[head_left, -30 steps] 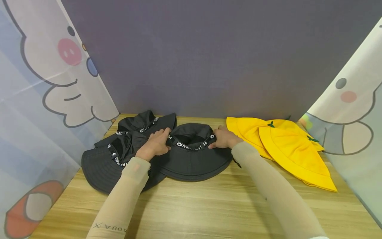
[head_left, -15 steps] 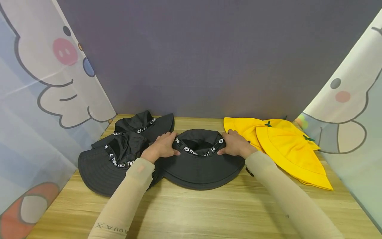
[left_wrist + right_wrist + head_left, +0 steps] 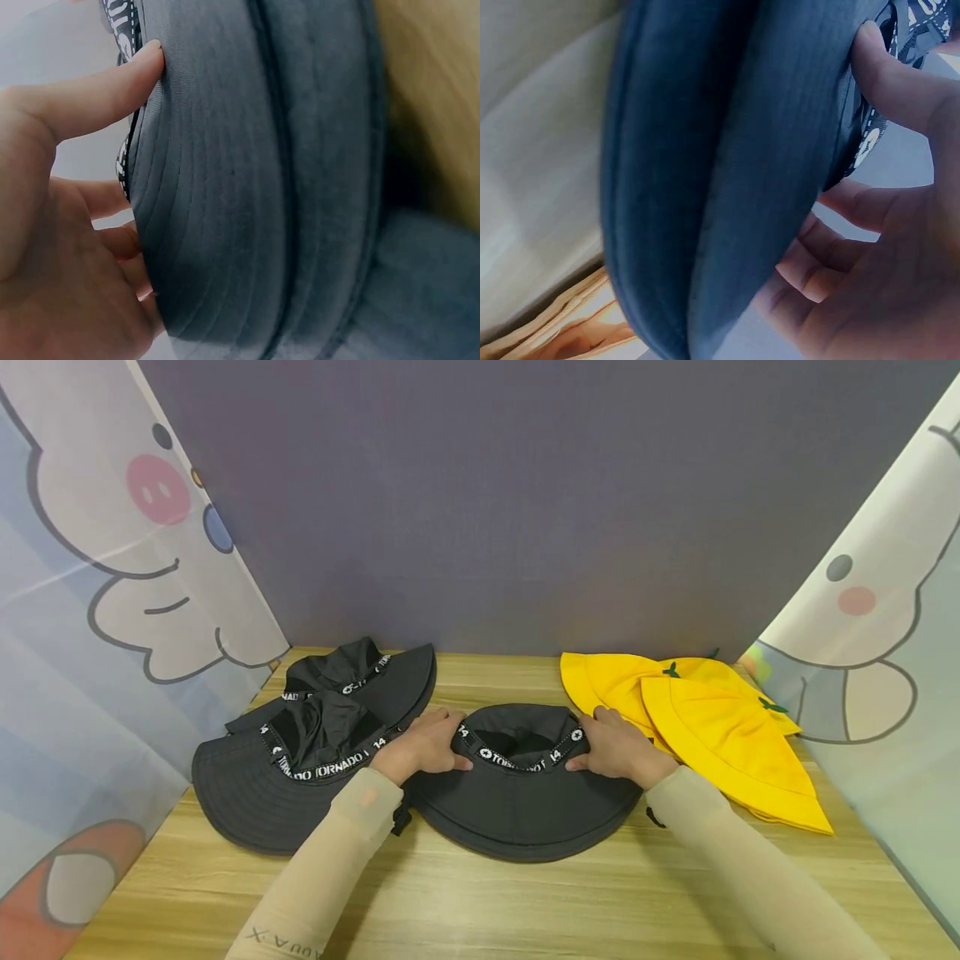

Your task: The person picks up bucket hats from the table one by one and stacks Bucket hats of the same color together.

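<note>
A black bucket hat [image 3: 525, 810] with a printed white-lettered inner band is held between both hands in the middle of the head view, its opening facing me. My left hand [image 3: 427, 743] grips its left side, the thumb [image 3: 146, 71] on the brim near the band and the fingers behind. At the opposite side my right hand [image 3: 618, 747] pinches it likewise, with its thumb [image 3: 877, 64] at the band's edge. Two more black hats, a nearer one [image 3: 247, 793] and a farther one [image 3: 408, 677], lie overlapping to the left.
Several yellow hats [image 3: 738, 752] with small green sprouts overlap at the right, close to my right forearm. A grey panel [image 3: 480, 510] rises behind the wooden table [image 3: 480, 910]. Cartoon-printed curtains stand along the left [image 3: 60, 693] and right [image 3: 885, 693] sides.
Both hands have drawn the held black hat toward me and to the right, away from the other black hats. More of the nearer left hat's lettered band shows now.
</note>
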`<state>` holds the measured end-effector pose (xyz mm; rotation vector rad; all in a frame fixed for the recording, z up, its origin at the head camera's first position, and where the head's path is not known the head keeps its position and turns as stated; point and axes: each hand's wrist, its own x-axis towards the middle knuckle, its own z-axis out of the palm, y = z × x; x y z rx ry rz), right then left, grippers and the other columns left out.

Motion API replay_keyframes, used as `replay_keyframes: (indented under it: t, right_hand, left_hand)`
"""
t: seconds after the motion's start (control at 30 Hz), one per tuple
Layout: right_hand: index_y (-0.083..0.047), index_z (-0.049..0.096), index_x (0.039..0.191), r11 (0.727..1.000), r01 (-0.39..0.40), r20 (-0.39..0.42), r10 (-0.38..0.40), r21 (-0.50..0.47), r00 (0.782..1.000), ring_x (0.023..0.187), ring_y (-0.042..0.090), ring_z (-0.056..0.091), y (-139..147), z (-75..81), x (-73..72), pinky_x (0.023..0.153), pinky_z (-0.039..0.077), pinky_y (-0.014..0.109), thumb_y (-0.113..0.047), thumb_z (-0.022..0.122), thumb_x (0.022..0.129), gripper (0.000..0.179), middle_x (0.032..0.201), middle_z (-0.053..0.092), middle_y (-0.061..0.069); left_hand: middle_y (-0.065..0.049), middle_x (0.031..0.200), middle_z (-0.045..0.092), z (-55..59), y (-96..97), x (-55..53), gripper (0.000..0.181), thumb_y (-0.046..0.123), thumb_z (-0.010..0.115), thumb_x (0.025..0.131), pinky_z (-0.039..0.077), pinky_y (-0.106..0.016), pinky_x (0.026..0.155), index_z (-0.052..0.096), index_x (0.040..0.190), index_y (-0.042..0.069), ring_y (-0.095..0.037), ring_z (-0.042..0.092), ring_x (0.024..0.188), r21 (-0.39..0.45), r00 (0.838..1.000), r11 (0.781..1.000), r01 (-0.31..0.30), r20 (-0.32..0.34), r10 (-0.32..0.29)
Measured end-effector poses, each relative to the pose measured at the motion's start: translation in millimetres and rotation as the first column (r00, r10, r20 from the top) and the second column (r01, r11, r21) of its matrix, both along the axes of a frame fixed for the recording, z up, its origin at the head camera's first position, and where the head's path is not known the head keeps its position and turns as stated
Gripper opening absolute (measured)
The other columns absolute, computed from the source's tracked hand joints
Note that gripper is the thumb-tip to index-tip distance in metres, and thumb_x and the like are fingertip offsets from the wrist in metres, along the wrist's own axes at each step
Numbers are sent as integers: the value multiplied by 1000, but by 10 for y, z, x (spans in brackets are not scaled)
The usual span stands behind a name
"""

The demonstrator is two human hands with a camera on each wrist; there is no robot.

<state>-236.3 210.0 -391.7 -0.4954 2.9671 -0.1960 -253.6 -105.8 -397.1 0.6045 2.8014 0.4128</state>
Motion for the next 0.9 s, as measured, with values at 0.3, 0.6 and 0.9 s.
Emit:
replay_keyframes:
  t: [0.3,0.6,0.9]
  right_hand:
    - [11,51,139,1000,-12,-3,12,17,1000,118,46,54,88,-69,183,97,47,57,-48,78,88,83,130,54,30]
    - [11,57,130,997,-39,-64,43,61,997,103,41,58,54,-62,334,88,50,55,-46,77,89,72,116,58,24]
    - [10,51,141,997,-16,32,14,80,999,133,50,46,-134,-61,517,97,47,63,-64,73,84,97,146,45,33]
  left_hand:
    - [-24,161,30,50,122,183,91,46,74,92,27,-56,118,29,160,7,-43,30,148,-78,1000,997,24,-7,-25]
    - [-18,162,29,76,210,427,101,61,70,88,25,-57,118,21,164,15,-39,28,148,-159,998,986,52,-26,-57]
    - [-16,154,38,89,318,555,103,74,73,77,32,-57,113,39,157,20,-37,37,143,-254,996,965,62,-46,-76]
